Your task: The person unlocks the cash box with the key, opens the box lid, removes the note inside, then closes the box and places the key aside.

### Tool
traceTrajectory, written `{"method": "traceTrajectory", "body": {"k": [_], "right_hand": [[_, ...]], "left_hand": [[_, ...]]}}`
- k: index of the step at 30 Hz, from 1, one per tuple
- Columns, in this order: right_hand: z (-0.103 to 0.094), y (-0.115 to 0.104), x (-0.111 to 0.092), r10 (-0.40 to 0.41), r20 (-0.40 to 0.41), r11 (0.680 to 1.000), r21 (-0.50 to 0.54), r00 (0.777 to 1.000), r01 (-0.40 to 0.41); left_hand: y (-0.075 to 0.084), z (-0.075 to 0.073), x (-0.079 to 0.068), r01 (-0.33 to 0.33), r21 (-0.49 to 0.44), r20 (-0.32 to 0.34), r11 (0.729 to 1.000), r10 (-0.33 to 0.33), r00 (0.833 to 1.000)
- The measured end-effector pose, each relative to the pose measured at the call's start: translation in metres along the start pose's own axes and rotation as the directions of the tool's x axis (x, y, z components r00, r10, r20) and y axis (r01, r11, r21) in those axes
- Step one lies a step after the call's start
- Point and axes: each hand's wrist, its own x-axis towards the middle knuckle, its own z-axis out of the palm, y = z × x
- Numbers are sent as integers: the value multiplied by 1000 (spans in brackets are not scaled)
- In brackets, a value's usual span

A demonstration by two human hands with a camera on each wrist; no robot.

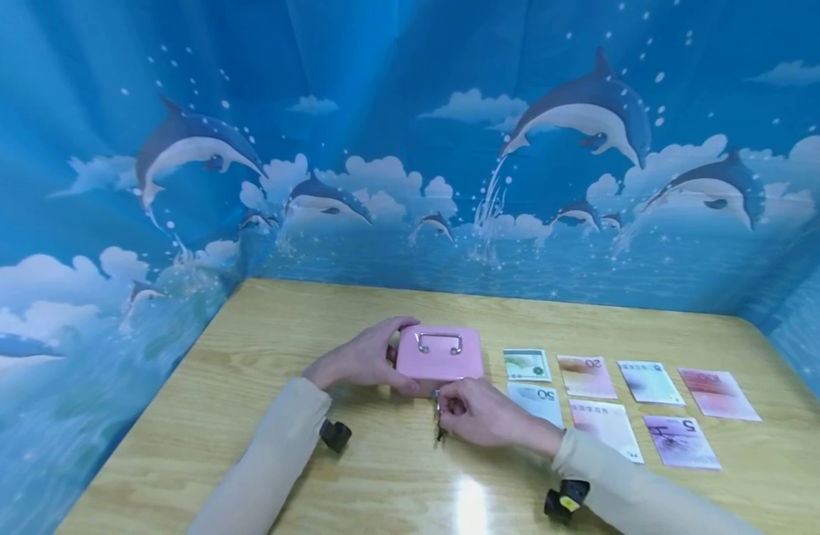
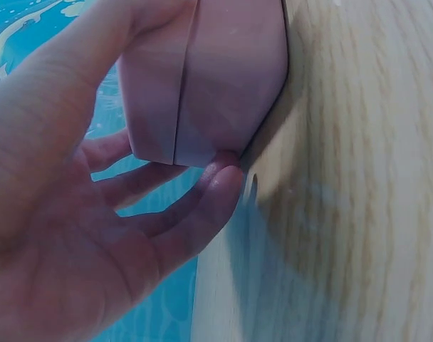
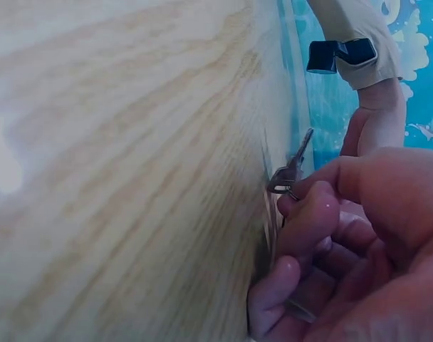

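Note:
A pink cash box (image 1: 439, 364) with a metal carrying handle (image 1: 439, 336) on its lid sits on the wooden table, lid down. My left hand (image 1: 366, 357) grips its left end, thumb at the front and fingers round the side and back. In the left wrist view, the seam between lid and base (image 2: 182, 92) looks closed. At the box's front face, my right hand (image 1: 483, 412) pinches a small key; a second key (image 3: 291, 171) dangles from the ring in the right wrist view. Whether the pinched key is inside the lock is hidden by the fingers.
Several banknotes lie in two rows right of the box, among them a green one (image 1: 526, 365), a red one (image 1: 717, 394) and a purple one (image 1: 682, 442). My right forearm passes over the nearest notes. A blue dolphin-print curtain (image 1: 396, 245) stands behind the table (image 1: 302, 305).

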Motion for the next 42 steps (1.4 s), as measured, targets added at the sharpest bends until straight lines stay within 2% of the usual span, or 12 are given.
{"method": "traceTrajectory", "body": {"k": [10,19,22,27,34,42], "right_hand": [[4,-2,3,26,-24,997,-73,999,-27],[1,-3,3,62,-1,997,-44,998,-62],[1,-3,4,70,-3,997,-35,998,-70],[3,-3,3,49,-8,995,-82,999,-50],[6,-13,1,12,111,999,-41,994,-7],[-1,-10,-2,129,51,991,-29,990,-127]], "left_hand": [[0,-1,1,-3,-4,-5,1000,3,1000],[-2,1,3,-23,116,-57,993,30,998],[-2,2,4,-31,135,-62,990,39,997],[-3,2,4,-52,136,-57,989,61,997],[-1,1,7,-51,144,-80,988,63,995],[2,2,7,-17,127,-59,992,25,998]]}}
